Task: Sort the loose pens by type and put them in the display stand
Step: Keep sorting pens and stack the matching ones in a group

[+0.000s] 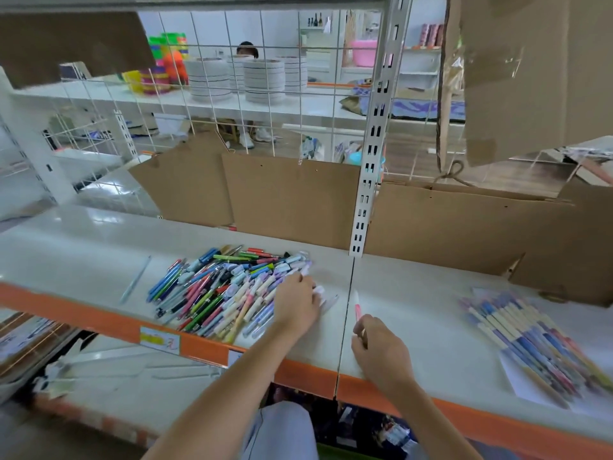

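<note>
A heap of loose pens (225, 287) in many colours lies on the white shelf (414, 313). My left hand (295, 305) rests at the heap's right edge, fingers curled over a few pale pens (326, 298); the grip itself is hidden. My right hand (378, 350) pinches a pink and white pen (357, 307) that points away from me, just right of the shelf seam. A sorted row of blue, purple and cream pens (530, 340) lies on white paper at the right. One pale blue pen (135, 280) lies alone to the left. No display stand is in view.
Cardboard sheets (292, 197) stand along the back of the shelf, against a white slotted upright (368, 180) and wire grid. The shelf's orange front edge (215, 348) runs below the pens. A lower shelf (132, 370) sits beneath. A person sits beyond stacked plates (265, 79).
</note>
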A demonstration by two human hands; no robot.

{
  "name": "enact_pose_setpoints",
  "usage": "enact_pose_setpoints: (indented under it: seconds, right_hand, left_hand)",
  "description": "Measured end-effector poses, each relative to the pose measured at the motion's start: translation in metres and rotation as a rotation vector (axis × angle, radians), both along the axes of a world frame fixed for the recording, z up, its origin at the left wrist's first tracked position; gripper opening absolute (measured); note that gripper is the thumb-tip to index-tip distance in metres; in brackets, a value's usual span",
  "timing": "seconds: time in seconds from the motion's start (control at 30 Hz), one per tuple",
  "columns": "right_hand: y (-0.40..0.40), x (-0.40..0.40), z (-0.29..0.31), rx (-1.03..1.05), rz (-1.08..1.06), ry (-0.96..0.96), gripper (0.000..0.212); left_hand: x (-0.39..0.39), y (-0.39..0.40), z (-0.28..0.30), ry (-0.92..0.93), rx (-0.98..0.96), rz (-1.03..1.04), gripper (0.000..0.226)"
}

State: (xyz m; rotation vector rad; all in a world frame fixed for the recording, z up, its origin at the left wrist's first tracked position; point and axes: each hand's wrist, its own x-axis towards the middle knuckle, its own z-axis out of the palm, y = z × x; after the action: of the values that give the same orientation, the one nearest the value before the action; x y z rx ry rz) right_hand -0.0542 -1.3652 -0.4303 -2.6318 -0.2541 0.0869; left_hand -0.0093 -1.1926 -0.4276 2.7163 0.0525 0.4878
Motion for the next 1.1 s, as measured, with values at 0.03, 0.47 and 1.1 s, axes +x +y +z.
enact_pose_setpoints:
  seconds: [0.03, 0.47, 1.1]
  right_hand:
    - [0.0, 0.0, 0.0, 0.005, 0.001, 0.003, 0.012]
    - [-0.001, 0.0, 0.003, 0.043, 0.006, 0.006, 0.013]
    - [-0.002, -0.002, 0.003, 0.046, 0.009, -0.012, 0.012]
  left_hand:
    - [0.003, 0.005, 0.0, 0.026, 0.001, 0.016, 0.025]
    - [-0.012, 0.066, 0.002, -0.074, 0.009, 0.199, 0.018]
    - [-0.053, 0.087, 0.004, 0.132, 0.272, 0.137, 0.021]
